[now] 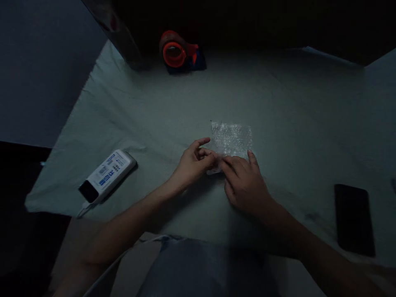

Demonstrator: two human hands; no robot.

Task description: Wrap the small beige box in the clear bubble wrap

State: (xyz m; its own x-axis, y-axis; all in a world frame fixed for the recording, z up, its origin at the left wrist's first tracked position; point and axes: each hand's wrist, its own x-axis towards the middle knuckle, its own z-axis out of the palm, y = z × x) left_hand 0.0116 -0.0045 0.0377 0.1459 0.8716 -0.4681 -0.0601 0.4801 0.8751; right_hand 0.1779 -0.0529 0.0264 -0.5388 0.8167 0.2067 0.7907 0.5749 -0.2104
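Observation:
A small piece of clear bubble wrap [232,138] lies on the pale cloth in the middle of the head view. My left hand [198,161] pinches its near left edge between thumb and fingers, with the index finger stretched out. On the near right side, my right hand [244,177] has its fingertips on the same edge, close to the left fingertips. Its outermost finger rests along the wrap's right border. The near edge appears lifted or folded between my hands. Whether anything lies inside it I cannot make out.
On the left lies a white power bank [108,175] with a dark end and a cable. An orange and blue tape dispenser [182,53] stands at the back. A black phone [354,220] lies at the right. The cloth [173,111] has wrinkles; the light is dim.

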